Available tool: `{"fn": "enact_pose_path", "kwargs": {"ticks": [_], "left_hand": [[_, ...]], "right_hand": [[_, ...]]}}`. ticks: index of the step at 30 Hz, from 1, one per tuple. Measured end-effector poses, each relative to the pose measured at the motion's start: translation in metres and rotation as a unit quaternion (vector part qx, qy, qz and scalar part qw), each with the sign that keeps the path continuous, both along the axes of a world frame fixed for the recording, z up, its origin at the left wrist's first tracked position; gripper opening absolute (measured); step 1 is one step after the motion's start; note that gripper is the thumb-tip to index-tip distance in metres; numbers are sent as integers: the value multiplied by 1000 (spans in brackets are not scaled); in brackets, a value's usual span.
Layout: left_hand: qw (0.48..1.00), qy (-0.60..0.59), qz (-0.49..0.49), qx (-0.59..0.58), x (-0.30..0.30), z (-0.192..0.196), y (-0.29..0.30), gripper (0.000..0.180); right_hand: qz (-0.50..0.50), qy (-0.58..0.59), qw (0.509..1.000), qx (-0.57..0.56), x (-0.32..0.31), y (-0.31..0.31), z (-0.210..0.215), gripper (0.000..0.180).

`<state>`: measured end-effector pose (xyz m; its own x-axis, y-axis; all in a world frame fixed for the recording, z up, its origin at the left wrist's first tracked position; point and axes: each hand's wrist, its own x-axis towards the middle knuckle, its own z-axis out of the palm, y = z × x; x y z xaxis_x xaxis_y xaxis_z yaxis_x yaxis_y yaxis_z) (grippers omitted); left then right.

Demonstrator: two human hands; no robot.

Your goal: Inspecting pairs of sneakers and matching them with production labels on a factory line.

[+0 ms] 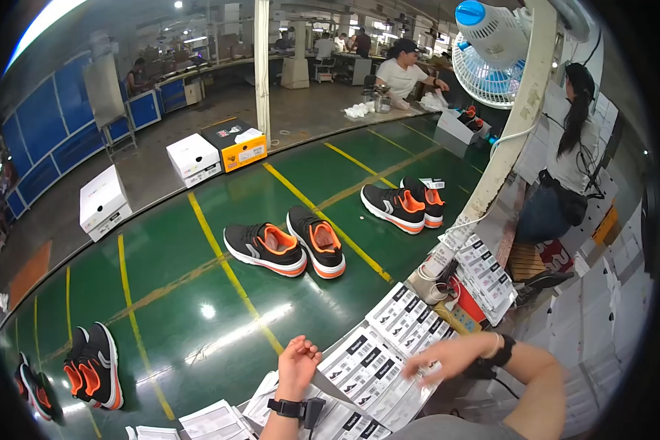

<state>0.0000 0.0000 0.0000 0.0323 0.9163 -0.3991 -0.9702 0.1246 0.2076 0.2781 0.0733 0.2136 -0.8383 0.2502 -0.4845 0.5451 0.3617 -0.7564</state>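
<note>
My left hand is raised over the front edge of the green conveyor belt, its fingers loosely bent with nothing visible in them. Printed label sheets with shoe pictures and barcodes lie between my two hands. Above the right part of these sheets, my right hand has its fingers spread and slightly bent, holding nothing that I can see. Beyond my hands, a pair of black running shoes with orange linings and white soles stands on the belt.
More shoe pairs stand on the belt at right and left. White shoeboxes and a black-and-orange box line the far side. A fan hangs by a pillar at right. A co-worker works across the belt; another person stands at right.
</note>
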Motion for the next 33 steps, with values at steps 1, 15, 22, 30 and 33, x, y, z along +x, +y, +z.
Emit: {"fn": "enact_pose_path", "kwargs": {"ticks": [1, 15, 22, 30, 33], "left_hand": [[1000, -2, 0, -2, -1, -1, 3, 12], [1000, -20, -14, 0, 14, -5, 14, 13], [1000, 6, -10, -12, 12, 6, 16, 9], [1000, 11, -12, -11, 11, 7, 22, 14], [1000, 20, -12, -18, 13, 8, 22, 14]], "right_hand": [[5, 1, 1000, 4, -5, 2, 0, 40], [-226, -90, 804, 543, -176, 188, -146, 76], [-138, -40, 871, 470, -175, 221, -116, 75], [-103, -55, 878, 464, -199, 215, -111, 44], [-49, -24, 891, 451, -218, 182, -102, 47]]}}
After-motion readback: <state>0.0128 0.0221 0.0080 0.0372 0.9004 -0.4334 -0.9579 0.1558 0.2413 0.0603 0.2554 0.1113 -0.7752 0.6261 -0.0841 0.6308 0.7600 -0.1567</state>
